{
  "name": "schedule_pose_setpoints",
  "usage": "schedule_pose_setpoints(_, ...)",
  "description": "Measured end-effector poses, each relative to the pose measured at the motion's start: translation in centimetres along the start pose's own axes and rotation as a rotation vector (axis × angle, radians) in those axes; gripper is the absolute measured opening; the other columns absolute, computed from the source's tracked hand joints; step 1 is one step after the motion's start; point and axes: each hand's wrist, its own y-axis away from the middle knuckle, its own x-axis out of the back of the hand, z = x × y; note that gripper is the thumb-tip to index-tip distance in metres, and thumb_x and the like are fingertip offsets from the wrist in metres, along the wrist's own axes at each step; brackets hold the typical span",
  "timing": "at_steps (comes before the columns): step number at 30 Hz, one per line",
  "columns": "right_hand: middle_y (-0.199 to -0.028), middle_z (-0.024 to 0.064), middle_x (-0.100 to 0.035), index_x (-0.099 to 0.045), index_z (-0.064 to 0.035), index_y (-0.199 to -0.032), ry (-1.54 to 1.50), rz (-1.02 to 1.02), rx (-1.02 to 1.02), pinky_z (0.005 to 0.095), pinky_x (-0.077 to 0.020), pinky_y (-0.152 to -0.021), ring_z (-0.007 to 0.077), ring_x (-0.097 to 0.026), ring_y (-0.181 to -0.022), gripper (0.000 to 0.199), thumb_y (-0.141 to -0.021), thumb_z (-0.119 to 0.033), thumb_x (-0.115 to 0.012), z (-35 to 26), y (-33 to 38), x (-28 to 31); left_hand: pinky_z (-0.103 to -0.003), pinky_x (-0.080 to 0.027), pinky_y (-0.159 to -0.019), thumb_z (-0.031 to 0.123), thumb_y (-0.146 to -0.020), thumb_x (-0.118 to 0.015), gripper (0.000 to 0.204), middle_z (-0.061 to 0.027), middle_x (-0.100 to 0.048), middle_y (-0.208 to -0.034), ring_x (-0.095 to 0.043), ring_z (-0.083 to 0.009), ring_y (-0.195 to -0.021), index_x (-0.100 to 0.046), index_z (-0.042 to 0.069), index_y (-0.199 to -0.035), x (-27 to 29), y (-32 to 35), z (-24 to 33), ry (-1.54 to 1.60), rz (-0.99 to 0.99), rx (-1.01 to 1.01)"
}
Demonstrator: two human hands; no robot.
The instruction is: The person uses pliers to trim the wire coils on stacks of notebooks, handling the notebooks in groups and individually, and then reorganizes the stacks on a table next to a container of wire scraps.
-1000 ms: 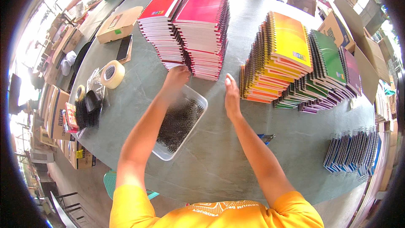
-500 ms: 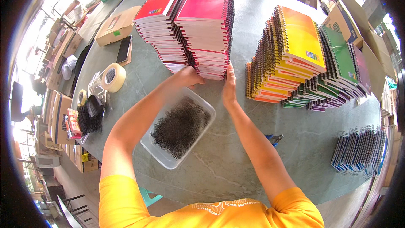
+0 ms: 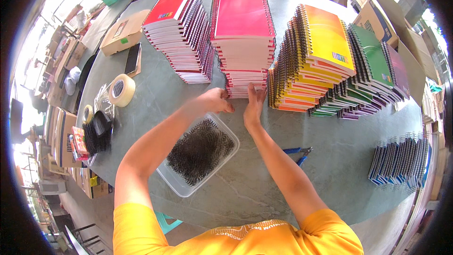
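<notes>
A tall stack of pink-covered spiral notebooks stands in front of me, its lower part leaning slightly out of line. My right hand lies against the near face at its foot, fingers stretched upward. Beside the stack's lower left corner is my left hand, fingers loosely bent and apart, holding nothing that I can see; whether it touches the notebooks is unclear. To the left rises a stack of red spiral notebooks. Below my left forearm sits a clear plastic tub with a heap of black wire coils.
Yellow and green notebooks stand stacked to the right, small blue-edged notebooks at far right. Blue-handled pliers lie by my right forearm. Leftward are a tape roll, a phone and a cardboard box.
The pink stack has shifted right, away from the red stack and up to the yellow one, leaving a gap. My right hand has moved from its right side to its front; my left has come lower.
</notes>
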Motion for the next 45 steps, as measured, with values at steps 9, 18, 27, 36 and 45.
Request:
schedule_pose_setpoints(9,-0.132,0.0228,-0.033,-0.033,0.0063,-0.126,-0.374,-0.034,-0.065,0.0421,-0.0144,-0.104,0.0344,-0.03,-0.121,0.056,-0.089,-0.033,-0.048,-5.1,3.3,2.7,-0.035,-0.045,-0.076,0.031,-0.063,-0.075,0.07,-0.0147,-0.056,-0.099,-0.057,-0.023,-0.083,-0.049,0.002,-0.122,-1.7,3.3,-0.2,-0.059,0.014,0.024)
schedule_pose_setpoints(18,-0.133,0.0173,-0.034,-0.03,0.0042,-0.132,-0.134,-0.235,0.052,0.0355,-0.0192,-0.105,0.0256,-0.031,-0.124,0.054,-0.093,-0.03,-0.043,-4.4,7.8,8.1,-0.033,-0.047,-0.079,0.028,-0.078,-0.06,0.035,-0.014,-0.062,-0.094,-0.059,-0.0245,-0.09,-0.061,-0.002,-0.098,2.8,4.2,-6.3,-0.067,0.023,-0.217)
schedule_pose_setpoints(27,-0.126,0.0133,-0.049,-0.046,0.0016,-0.124,-0.325,-0.844,-0.045,0.0335,-0.0261,-0.102,0.0219,-0.04,-0.122,0.051,-0.092,-0.038,-0.038,-11.3,5.7,5.6,-0.038,-0.047,-0.077,0.041,-0.087,-0.05,0.047,-0.0115,-0.06,-0.104,-0.058,-0.0204,-0.091,-0.051,0.004,-0.115,13.1,-4.3,-17.0,1.094,0.627,-0.449)
schedule_pose_setpoints(36,-0.148,0.0053,-0.009,-0.001,-0.0194,-0.143,-0.451,-0.781,-0.478,0.0374,-0.0164,-0.104,0.0226,-0.01,-0.135,0.073,-0.089,-0.055,-0.035,-9.2,2.7,-4.3,-0.04,-0.047,-0.081,0.044,-0.086,-0.048,0.05,-0.0096,-0.058,-0.11,-0.056,-0.0242,-0.095,-0.05,0.006,-0.119,8.9,-9.0,-13.1,1.439,0.486,-0.458)
schedule_pose_setpoints(45,-0.149,0.0044,-0.003,0.004,-0.0189,-0.143,-0.356,-0.797,-0.45,0.0393,-0.017,-0.104,0.023,-0.012,-0.135,0.078,-0.088,-0.059,-0.034,-8.5,5.7,0.9,-0.041,-0.043,-0.089,0.049,-0.083,-0.051,0.056,-0.0086,-0.055,-0.118,-0.052,-0.0235,-0.105,-0.047,0.009,-0.122,3.2,-4.9,-11.2,1.377,0.094,-0.621)
